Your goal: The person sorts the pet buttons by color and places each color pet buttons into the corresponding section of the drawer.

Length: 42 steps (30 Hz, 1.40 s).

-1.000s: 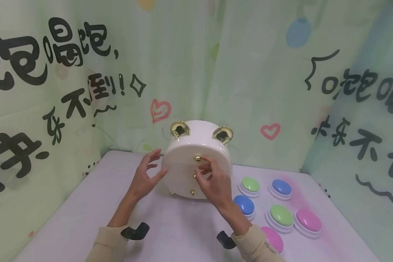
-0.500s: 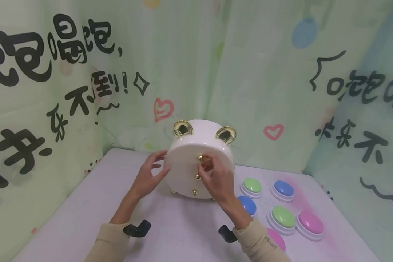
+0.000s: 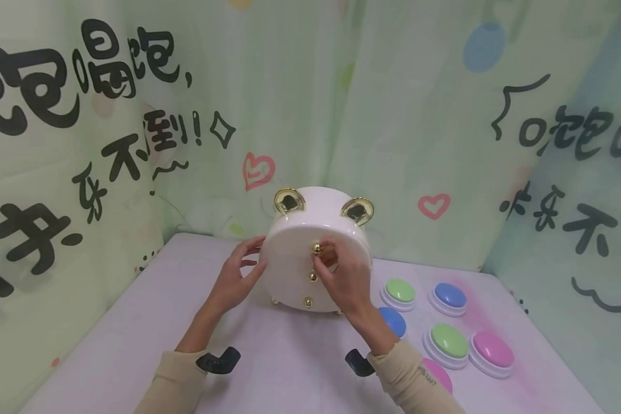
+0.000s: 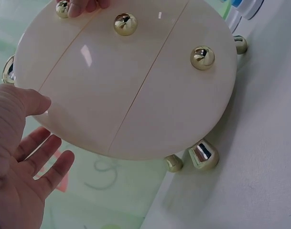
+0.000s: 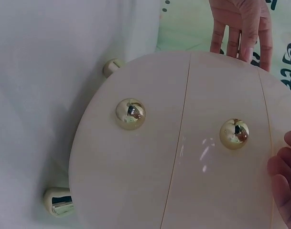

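A round, glossy cream-white drawer box (image 3: 288, 267) stands on its small gold feet (image 4: 203, 154), with two gold rings like eyes or ears (image 3: 290, 201) on top. Thin seams split its front into three drawers, each with a round gold knob. My right hand (image 3: 349, 282) has thumb and fingertips at the top knob (image 3: 317, 248), seemingly pinching it. The middle knob (image 5: 234, 134) and bottom knob (image 5: 130, 114) are untouched. My left hand (image 3: 236, 280) is at the box's left side, thumb by the front rim and relaxed fingers reaching past the edge.
Right of the box stand several push buttons with white bases: green (image 3: 400, 290), blue (image 3: 450, 295) and pink (image 3: 493, 349) among them. They sit on a pale lilac tabletop (image 3: 269, 368). Behind hangs a pale green curtain (image 3: 393, 144) with black lettering and red hearts.
My right thumb and fingertips have moved up and closed in on the top knob. My left hand has come slightly nearer the box's side. The head view has shifted a little.
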Each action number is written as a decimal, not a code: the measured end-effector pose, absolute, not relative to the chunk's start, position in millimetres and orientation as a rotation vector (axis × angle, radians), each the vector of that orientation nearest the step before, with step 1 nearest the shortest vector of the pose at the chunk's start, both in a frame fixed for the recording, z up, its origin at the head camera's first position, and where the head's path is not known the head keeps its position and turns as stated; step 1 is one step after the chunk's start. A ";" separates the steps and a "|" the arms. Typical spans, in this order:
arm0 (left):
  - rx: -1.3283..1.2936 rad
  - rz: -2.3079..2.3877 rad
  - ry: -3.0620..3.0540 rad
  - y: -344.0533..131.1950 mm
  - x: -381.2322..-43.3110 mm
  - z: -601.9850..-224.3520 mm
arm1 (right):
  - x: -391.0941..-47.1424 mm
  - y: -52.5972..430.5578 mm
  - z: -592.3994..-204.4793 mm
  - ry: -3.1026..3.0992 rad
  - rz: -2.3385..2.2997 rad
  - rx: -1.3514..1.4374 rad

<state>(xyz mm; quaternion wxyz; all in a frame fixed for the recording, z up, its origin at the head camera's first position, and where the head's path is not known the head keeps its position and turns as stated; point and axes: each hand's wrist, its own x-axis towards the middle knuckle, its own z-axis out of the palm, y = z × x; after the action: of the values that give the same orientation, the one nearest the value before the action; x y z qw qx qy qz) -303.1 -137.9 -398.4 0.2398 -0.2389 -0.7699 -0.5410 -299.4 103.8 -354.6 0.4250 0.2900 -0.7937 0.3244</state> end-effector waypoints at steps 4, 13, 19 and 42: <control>-0.658 -1.475 -2.102 -137.5 -303.8 -398.5 | -299.4 103.6 -353.8 -1.982 0.807 0.727; -0.618 -1.480 -2.122 -136.5 -303.5 -398.7 | -296.8 104.5 -355.9 -1.983 0.825 0.716; -0.594 -1.486 -2.120 -136.5 -303.0 -399.5 | -291.6 105.1 -358.0 -1.974 0.829 0.719; -0.601 -1.481 -2.110 -138.3 -305.1 -401.2 | -255.2 107.9 -358.7 -1.962 0.788 0.754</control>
<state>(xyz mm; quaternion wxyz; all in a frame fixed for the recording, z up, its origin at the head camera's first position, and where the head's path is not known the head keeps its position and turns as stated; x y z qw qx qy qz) -305.1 -138.3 -401.2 0.2448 -0.2203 -0.7728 -0.5425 -255.2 107.9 -358.7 0.4335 0.3026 -0.7877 0.3162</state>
